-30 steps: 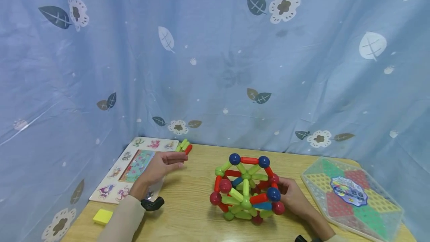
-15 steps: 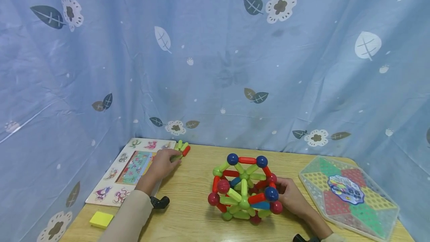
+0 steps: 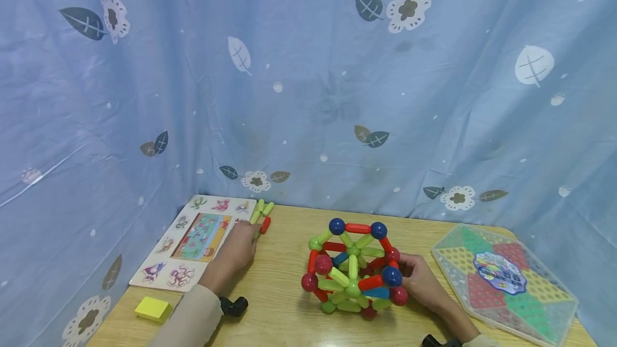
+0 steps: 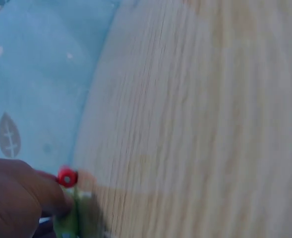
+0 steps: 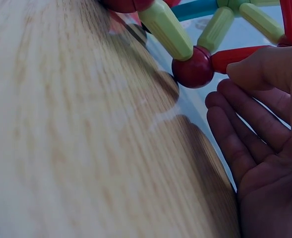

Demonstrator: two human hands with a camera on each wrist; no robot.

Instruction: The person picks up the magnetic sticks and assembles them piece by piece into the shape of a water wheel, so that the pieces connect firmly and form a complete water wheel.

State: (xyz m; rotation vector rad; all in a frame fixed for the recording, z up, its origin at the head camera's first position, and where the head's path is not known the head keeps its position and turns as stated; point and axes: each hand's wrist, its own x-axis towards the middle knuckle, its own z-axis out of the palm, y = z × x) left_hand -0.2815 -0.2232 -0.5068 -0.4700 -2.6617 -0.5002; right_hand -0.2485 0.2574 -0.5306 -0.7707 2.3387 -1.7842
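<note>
A ball-and-stick magnetic structure (image 3: 353,286) of red, green and blue sticks with dark blue, red and green balls stands on the wooden table. At its right side my right hand (image 3: 418,278) holds it; in the right wrist view the thumb and index finger pinch a red stick (image 5: 237,57), while the other fingers extend below. My left hand (image 3: 238,248) is at a small group of loose sticks on the far left, its fingertips around a green stick (image 4: 66,223). A red stick (image 3: 265,225) and several green sticks (image 3: 261,206) lie just past the fingers.
Left of and partly behind the left forearm lies a sea-animal puzzle board (image 3: 161,264). A yellow block (image 3: 154,309) sits near the left edge. On the right is a hexagonal checkers board (image 3: 503,283). A blue patterned curtain (image 3: 308,95) hangs along the back and sides.
My left hand has come down from above the puzzle board to the loose sticks, then drawn slightly nearer; the sticks have spread apart. My right hand and the structure stay in place.
</note>
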